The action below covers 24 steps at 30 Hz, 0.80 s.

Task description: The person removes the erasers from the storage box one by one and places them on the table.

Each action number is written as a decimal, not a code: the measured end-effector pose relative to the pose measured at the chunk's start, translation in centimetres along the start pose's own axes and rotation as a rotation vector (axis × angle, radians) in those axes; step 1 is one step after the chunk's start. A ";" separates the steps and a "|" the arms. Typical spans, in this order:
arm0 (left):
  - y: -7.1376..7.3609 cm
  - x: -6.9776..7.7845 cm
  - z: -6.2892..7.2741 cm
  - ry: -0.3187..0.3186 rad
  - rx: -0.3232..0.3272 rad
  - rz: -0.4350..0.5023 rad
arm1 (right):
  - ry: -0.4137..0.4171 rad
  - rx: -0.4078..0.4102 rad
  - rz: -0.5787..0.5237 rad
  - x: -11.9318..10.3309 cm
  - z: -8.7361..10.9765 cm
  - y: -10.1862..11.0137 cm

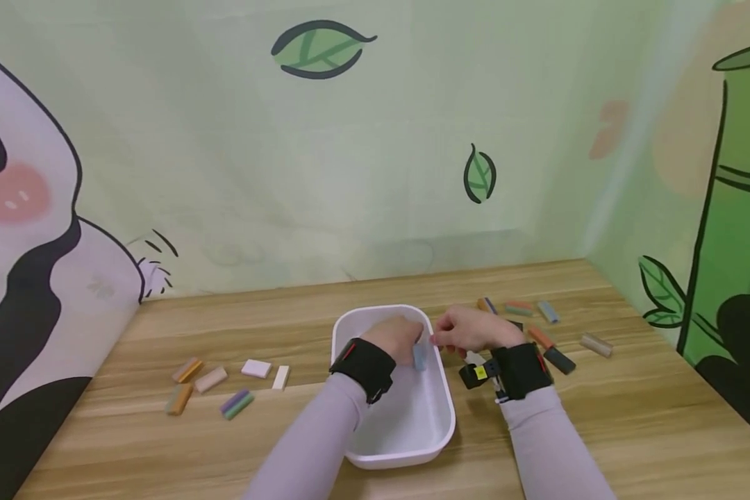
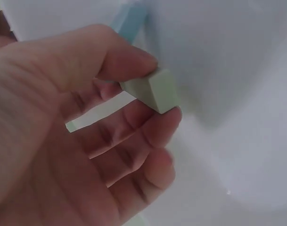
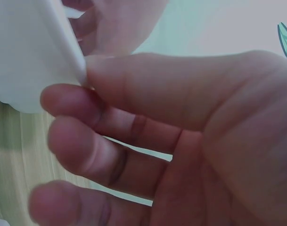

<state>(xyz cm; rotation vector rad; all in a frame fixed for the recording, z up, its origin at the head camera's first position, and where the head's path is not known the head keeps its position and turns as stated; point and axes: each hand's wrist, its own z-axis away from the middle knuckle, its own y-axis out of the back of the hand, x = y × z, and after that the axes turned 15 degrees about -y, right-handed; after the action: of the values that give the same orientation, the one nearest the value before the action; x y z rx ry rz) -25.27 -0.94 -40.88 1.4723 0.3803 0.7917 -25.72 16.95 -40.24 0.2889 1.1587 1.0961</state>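
Pale green block [image 2: 152, 92], pinched between thumb and forefinger of the left hand [image 1: 396, 338], hangs inside the white tub [image 1: 440, 423] on the counter [image 1: 631, 430], beside a light blue block [image 1: 419, 357]. The right hand [image 1: 469, 330] grips the tub's rim with thumb and curled fingers. Judging from this, steady that rim and lower the block close to the floor before loosening the pinch.

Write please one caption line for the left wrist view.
Left hand pinches a pale green block over the white tub.
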 end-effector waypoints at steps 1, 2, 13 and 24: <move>0.2 0.0 0.2 -0.006 0.003 -0.013 | 0.000 -0.001 -0.002 0.0 0.0 0.0; 0.4 -0.1 0.4 -0.016 0.010 -0.027 | 0.000 -0.001 -0.003 -0.1 0.0 0.0; 2.7 -2.7 4.5 -0.061 0.113 -0.029 | -0.028 0.003 -0.007 -0.2 0.0 -0.2; 2.5 -3.1 14.2 -0.066 0.263 -0.037 | 0.011 0.005 0.014 -0.2 0.3 0.0</move>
<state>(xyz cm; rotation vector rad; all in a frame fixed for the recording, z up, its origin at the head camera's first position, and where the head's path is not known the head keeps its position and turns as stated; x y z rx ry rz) -18.51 -13.61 -37.73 1.7270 0.4737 0.6805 -25.51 16.91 -40.03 0.2960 1.1709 1.1078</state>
